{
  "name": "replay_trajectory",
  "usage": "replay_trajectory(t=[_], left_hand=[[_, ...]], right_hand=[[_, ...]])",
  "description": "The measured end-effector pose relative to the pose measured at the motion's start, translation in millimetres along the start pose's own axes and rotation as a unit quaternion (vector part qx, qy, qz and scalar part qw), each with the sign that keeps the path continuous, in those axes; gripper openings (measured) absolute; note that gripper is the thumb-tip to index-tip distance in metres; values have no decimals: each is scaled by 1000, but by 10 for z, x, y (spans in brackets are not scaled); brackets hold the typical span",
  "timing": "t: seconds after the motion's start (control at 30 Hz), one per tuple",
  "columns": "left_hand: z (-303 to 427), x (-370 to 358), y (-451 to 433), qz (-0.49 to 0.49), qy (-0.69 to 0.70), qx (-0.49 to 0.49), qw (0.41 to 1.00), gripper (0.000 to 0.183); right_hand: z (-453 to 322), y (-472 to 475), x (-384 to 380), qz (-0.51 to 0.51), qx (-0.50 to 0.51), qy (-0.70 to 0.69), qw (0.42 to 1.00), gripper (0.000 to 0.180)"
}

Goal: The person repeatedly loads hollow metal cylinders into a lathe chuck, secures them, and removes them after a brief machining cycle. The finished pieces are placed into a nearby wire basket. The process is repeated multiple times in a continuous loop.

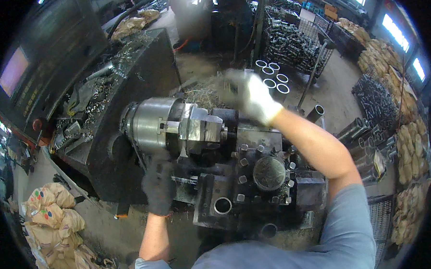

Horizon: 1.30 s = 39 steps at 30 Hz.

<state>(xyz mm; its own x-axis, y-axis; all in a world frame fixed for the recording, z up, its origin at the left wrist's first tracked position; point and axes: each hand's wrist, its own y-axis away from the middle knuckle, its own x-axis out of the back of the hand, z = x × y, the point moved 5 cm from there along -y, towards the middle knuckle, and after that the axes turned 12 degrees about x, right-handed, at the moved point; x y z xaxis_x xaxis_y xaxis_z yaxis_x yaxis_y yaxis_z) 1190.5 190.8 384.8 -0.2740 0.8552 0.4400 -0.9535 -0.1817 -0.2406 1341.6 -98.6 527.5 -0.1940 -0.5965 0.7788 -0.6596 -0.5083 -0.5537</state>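
A metal lathe stands before me. Its steel chuck [152, 124], with large jaws [200, 126], is left of centre. My left hand [159, 185], in a dark glove, is just below the chuck; its fingers blur into the dark machine, so its hold cannot be told. Blurred by motion, my right hand [251, 95] in a white glove is above the carriage, right of the jaws; whether it holds something is unclear. The square tool post [269, 171] with several bolts is below that hand. A metal ring [223, 205] sits on the carriage near my body.
Several tube pieces [282, 78] stand on end behind the lathe, with more metal tubes [356, 128] at the right. A wire basket [298, 40] of metal parts is farther back. Metal chips lie on the headstock [127, 88]. Filled sacks [55, 221] stand at lower left.
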Motion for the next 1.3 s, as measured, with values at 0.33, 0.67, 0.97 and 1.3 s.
replay_trajectory(t=[0.33, 0.67, 0.97, 1.3], left_hand=[[798, -1085, -215, -14, -272, -350, 896, 57], [451, -1551, -368, 70, -311, -332, 888, 45], [783, -1085, -240, -6, -200, -324, 925, 54], [440, -727, 776, -286, -1, -5, 958, 62]], right_hand=[[612, 663, -1575, -420, 94, -63, 901, 38], [1604, 1349, -1830, -576, 19, -294, 762, 12], [1474, 2338, -421, -487, -150, 104, 854, 72], [139, 1119, 436, -171, -153, -83, 970, 55]])
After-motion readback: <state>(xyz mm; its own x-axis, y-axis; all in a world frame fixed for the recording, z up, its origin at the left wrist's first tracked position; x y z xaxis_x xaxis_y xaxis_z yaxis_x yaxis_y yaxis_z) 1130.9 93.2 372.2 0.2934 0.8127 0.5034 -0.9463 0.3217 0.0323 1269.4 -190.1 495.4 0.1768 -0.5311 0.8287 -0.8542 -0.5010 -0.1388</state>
